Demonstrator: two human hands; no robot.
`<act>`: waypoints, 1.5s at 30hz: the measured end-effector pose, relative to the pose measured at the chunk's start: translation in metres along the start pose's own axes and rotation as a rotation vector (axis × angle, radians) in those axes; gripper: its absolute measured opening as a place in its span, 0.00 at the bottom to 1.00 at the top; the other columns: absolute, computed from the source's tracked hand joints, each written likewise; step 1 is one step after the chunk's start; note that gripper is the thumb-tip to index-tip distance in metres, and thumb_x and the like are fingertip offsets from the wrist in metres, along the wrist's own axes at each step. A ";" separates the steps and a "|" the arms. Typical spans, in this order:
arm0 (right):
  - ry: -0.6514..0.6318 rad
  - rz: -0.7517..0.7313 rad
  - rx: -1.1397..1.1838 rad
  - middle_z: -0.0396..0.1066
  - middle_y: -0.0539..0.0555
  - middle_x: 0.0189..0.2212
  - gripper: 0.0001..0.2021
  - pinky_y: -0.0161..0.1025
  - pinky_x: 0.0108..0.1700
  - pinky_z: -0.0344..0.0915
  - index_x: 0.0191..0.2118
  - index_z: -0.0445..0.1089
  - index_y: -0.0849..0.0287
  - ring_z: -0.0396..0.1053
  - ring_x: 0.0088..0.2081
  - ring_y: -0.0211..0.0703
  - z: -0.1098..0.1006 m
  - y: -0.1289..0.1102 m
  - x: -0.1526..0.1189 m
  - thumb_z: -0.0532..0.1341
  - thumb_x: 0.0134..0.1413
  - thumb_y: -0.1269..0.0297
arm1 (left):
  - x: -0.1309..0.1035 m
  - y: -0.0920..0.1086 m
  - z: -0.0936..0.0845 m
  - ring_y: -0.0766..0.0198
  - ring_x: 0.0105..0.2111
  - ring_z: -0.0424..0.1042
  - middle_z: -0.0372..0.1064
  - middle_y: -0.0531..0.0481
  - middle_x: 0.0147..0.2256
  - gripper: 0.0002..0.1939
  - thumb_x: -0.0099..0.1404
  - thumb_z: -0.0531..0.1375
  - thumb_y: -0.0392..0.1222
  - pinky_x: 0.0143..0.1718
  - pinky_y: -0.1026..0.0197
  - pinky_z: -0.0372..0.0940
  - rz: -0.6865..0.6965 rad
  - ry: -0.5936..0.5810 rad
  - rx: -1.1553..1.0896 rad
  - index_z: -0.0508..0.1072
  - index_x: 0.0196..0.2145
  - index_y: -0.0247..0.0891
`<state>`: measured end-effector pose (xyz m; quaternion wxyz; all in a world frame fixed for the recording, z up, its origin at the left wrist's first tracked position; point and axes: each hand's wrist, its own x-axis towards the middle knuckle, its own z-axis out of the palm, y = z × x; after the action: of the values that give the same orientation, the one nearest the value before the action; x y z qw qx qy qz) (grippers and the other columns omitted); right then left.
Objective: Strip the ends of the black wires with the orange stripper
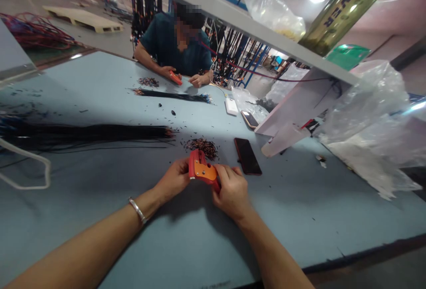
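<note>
Wrapped round the handles of a red and orange wire stripper (203,172) is my right hand (232,189). My left hand (175,177), below a silver bracelet, is closed at the tool's jaw end; its fingertips are partly hidden, and what they pinch cannot be made out. Just beyond the tool lies a pile of short cut wire bits (203,147). A long bundle of black wires (109,134) stretches across the table to the left, its copper-coloured ends pointing toward the pile.
A dark phone (248,156) lies right of my hands. Across the table (299,209) a co-worker (166,36) holds a similar red tool, behind a second wire bundle (176,95). A shelf post (286,103) and plastic bags (366,111) stand at right; a white bent frame (48,169) at left.
</note>
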<state>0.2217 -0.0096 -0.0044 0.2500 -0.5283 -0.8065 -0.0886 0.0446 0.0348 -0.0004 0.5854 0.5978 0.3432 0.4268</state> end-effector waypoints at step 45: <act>-0.112 0.558 0.700 0.70 0.53 0.23 0.09 0.40 0.30 0.63 0.33 0.67 0.59 0.68 0.25 0.45 -0.017 0.010 0.009 0.59 0.50 0.58 | 0.002 -0.002 0.000 0.69 0.20 0.56 0.56 0.58 0.18 0.11 0.58 0.59 0.47 0.23 0.66 0.52 -0.012 0.297 0.094 0.69 0.26 0.36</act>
<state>0.2327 -0.0046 0.0136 0.3839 -0.6130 -0.6269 0.2893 0.0459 0.0367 -0.0025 0.5022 0.5529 0.4490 0.4905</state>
